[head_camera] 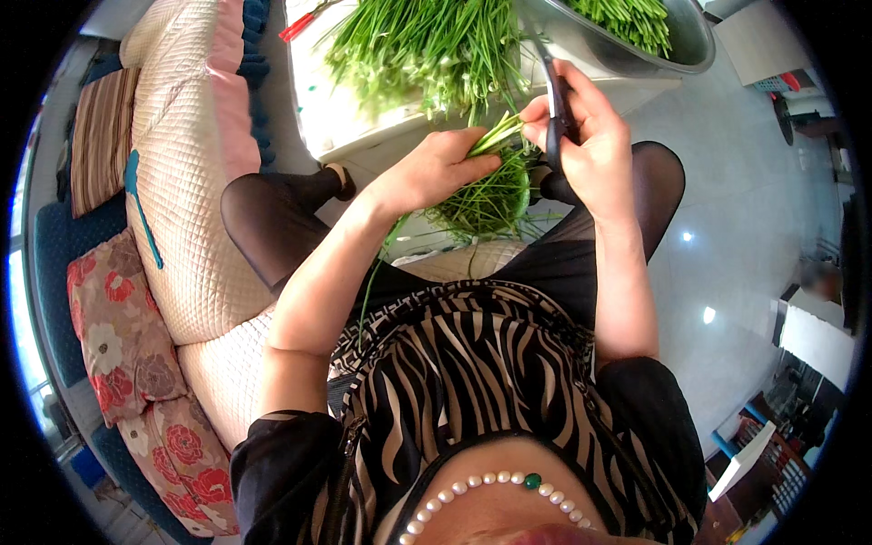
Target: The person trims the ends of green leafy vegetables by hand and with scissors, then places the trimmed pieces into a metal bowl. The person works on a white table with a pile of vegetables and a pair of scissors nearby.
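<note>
My left hand (443, 167) is closed around a small bunch of green stalks (499, 135), with pale ends pointing to the right. In my right hand (591, 129) is a pair of scissors (556, 102) with dark handles, its blades pointing up and away. The thumb and fingertips of that hand touch the pale stalk ends. Below both hands, between my knees, a container heaped with thin green trimmings (480, 204) stands partly hidden. Beyond the hands, a large pile of long green stalks, like garlic chives (436, 51), lies on a white table (347, 133).
A metal basin (691, 51) with cut green stalks (630, 24) stands at the table's right. A red-handled tool (298, 26) lies at its far left. A quilted sofa (177, 136) with cushions (112, 327) is on the left; tiled floor (722, 163) extends right.
</note>
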A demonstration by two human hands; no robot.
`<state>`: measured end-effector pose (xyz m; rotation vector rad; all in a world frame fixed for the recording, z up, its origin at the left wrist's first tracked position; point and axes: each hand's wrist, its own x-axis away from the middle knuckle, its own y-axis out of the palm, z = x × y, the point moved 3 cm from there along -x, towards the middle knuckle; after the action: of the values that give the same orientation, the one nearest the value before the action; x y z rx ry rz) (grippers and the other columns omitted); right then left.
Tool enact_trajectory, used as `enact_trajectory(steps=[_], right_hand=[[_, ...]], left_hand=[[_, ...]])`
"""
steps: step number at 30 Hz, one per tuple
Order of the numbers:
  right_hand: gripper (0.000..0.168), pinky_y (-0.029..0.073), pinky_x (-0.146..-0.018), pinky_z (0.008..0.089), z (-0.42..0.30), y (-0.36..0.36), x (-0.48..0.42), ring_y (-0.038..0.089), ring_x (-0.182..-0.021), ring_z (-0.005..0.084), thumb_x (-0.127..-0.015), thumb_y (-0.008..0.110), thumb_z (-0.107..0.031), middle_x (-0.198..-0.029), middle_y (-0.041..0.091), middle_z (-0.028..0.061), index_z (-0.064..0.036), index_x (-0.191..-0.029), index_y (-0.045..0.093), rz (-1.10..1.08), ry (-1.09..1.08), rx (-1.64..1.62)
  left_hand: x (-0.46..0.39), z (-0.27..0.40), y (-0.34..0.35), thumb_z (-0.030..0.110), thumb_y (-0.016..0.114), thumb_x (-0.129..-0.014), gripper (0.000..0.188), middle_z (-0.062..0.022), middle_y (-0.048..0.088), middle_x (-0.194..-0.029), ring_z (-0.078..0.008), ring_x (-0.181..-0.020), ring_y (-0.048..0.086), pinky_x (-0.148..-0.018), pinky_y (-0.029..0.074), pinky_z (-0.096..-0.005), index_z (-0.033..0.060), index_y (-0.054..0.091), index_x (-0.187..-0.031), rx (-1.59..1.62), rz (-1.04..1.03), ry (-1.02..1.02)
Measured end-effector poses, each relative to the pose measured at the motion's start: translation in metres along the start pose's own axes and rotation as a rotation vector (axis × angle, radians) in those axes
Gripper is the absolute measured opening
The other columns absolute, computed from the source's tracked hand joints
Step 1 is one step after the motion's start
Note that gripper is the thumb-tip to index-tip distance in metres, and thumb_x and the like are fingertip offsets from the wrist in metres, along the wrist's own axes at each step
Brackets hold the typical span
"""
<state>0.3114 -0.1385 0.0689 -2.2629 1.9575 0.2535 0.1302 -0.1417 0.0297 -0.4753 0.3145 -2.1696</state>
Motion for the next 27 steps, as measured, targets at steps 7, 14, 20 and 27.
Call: enact_trajectory(steps=[7, 14, 20, 27], right_hand=[[0.062, 0.049, -0.068, 0.0218, 0.004, 0.000, 0.004, 0.060, -0.074, 0.0047, -0.076, 0.069, 0.007, -0.085, 0.068, 0.0006, -0.011, -0.132, 0.051, -0.047, -0.063, 0.255], [0.064, 0.051, -0.068, 0.0257, 0.006, 0.002, 0.004, 0.063, -0.072, 0.0101, -0.075, 0.063, 0.012, -0.083, 0.068, 0.0065, -0.014, -0.131, 0.052, -0.179, -0.146, 0.408], [0.064, 0.051, -0.069, 0.0265, 0.010, 0.001, 0.003, 0.062, -0.070, 0.0106, -0.074, 0.064, 0.011, -0.084, 0.066, 0.0071, -0.014, -0.132, 0.052, -0.202, -0.100, 0.358], [0.063, 0.046, -0.070, 0.0194, 0.013, 0.001, 0.004, 0.055, -0.074, 0.0040, -0.077, 0.068, 0.009, -0.082, 0.062, -0.0009, -0.011, -0.134, 0.051, -0.175, -0.046, 0.256]], left_hand=[[-0.002, 0.003, 0.002, 0.027, 0.058, -0.090, 0.031, -0.0225, 0.063, -0.084, -0.0365, -0.082, 0.061, -0.074, 0.047, -0.0435, -0.0023, 0.057, -0.099, -0.241, 0.023, 0.047], [-0.006, 0.004, 0.002, 0.031, 0.056, -0.090, 0.030, -0.0219, 0.065, -0.085, -0.0403, -0.084, 0.062, -0.075, 0.048, -0.0466, 0.0007, 0.058, -0.093, -0.338, -0.025, -0.033], [-0.007, 0.000, 0.001, 0.030, 0.056, -0.089, 0.029, -0.0218, 0.065, -0.085, -0.0400, -0.085, 0.062, -0.075, 0.048, -0.0462, 0.0006, 0.058, -0.093, -0.316, -0.016, -0.003], [-0.008, -0.001, 0.002, 0.028, 0.058, -0.089, 0.031, -0.0205, 0.064, -0.083, -0.0345, -0.081, 0.061, -0.072, 0.047, -0.0423, -0.0016, 0.057, -0.097, -0.222, -0.062, -0.001]])
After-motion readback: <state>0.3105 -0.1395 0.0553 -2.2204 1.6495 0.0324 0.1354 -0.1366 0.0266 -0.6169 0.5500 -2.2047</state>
